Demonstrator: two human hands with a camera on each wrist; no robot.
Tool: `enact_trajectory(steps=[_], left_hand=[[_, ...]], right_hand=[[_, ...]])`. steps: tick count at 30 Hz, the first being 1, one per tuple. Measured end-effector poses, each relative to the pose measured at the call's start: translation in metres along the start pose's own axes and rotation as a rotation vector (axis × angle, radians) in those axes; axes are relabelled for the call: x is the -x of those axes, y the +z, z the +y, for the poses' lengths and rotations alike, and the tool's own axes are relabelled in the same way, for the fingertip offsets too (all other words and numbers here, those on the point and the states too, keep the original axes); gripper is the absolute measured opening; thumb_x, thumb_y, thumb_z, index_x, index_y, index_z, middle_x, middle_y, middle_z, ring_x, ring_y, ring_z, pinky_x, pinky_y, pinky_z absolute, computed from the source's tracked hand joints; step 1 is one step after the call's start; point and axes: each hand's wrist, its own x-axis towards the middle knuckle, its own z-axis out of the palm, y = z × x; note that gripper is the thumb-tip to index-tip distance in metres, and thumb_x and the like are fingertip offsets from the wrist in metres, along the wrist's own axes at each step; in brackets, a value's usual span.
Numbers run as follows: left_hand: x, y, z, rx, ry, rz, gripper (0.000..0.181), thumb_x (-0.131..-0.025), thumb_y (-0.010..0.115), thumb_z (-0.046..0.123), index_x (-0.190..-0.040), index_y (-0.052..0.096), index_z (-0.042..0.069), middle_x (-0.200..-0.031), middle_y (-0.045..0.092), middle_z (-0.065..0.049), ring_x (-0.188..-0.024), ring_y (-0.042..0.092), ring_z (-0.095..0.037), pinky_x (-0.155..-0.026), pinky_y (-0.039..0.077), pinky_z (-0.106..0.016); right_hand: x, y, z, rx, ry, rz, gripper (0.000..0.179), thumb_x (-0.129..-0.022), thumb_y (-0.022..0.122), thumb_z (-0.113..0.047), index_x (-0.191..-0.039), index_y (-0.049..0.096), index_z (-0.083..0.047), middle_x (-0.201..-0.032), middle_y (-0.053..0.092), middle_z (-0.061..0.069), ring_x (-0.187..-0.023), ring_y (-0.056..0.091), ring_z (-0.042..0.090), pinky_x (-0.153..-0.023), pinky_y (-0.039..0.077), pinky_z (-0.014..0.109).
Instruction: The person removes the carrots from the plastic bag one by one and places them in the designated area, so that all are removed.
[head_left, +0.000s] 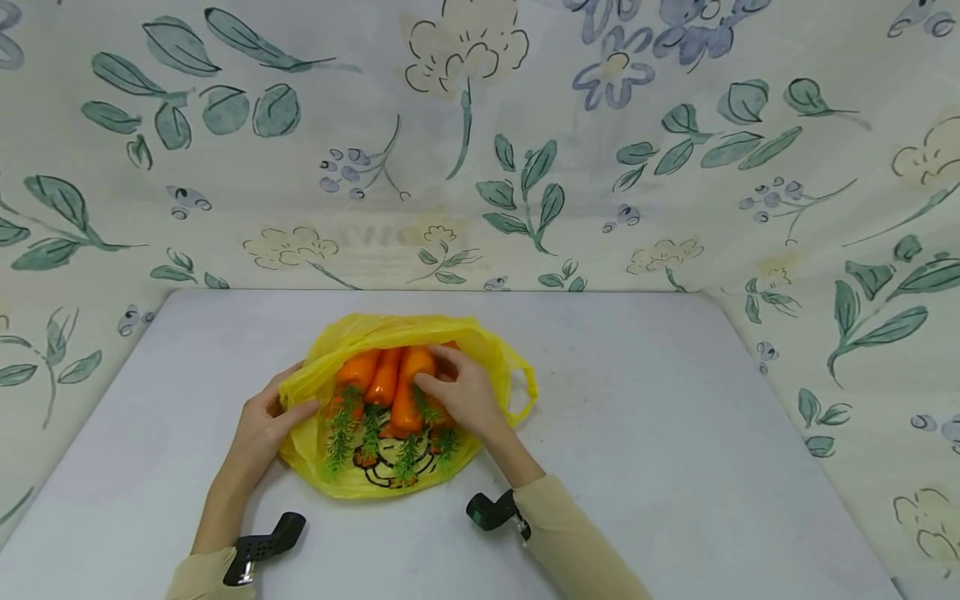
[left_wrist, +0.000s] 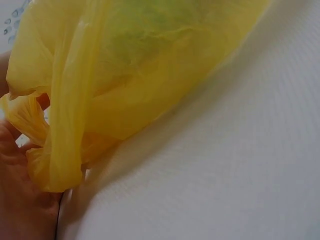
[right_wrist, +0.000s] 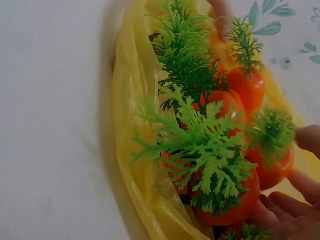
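A yellow plastic bag [head_left: 307,446] lies on the table with its mouth wide, several orange toy carrots [head_left: 383,377] with feathery green tops inside. My left hand [head_left: 258,425] grips the bag's left edge, thumb on the near side. In the left wrist view, a bag handle [left_wrist: 67,125] hangs by the palm. Reaching into the bag's mouth, my right hand [head_left: 468,396] has its thumb and fingers around a carrot [head_left: 415,364]. The right wrist view shows these fingers about a carrot [right_wrist: 272,170] with a green tuft; some fingertips are hidden.
The white table [head_left: 637,433] extends around the bag. Behind it hangs a floral cloth [head_left: 570,225]. The bag's other handle loop [head_left: 528,387] sticks out to the right. Black wrist cameras are strapped on both forearms.
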Motion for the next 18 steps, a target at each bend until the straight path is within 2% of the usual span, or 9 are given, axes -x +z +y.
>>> enact_trajectory(steps=[7, 18], left_hand=[[-0.0006, 0.0002, 0.0012, -0.002, -0.005, -0.004, 0.062, -0.099, 0.058, 0.030, -0.152, 0.037, 0.007, -0.149, 0.043, -0.021, -0.113, 0.042, 0.010, -0.088, 0.038, -0.005], [0.0006, 0.0009, 0.0012, 0.006, 0.001, -0.010, 0.062, -0.099, 0.058, 0.029, -0.153, 0.036, 0.007, -0.148, 0.043, -0.022, -0.110, 0.045, 0.009, -0.086, 0.041, -0.006]], right_hand=[[0.0008, 0.0017, -0.0017, 0.089, 0.019, -0.078, 0.066, -0.088, 0.073, -0.035, -0.147, 0.048, -0.022, -0.144, 0.053, 0.003, -0.121, 0.054, 0.018, -0.102, 0.045, 0.037], [0.0039, 0.0055, -0.0025, 0.154, -0.041, -0.078, 0.058, -0.091, 0.069, -0.029, -0.146, 0.051, -0.027, -0.154, 0.042, 0.001, -0.141, 0.039, 0.023, -0.113, 0.035, 0.044]])
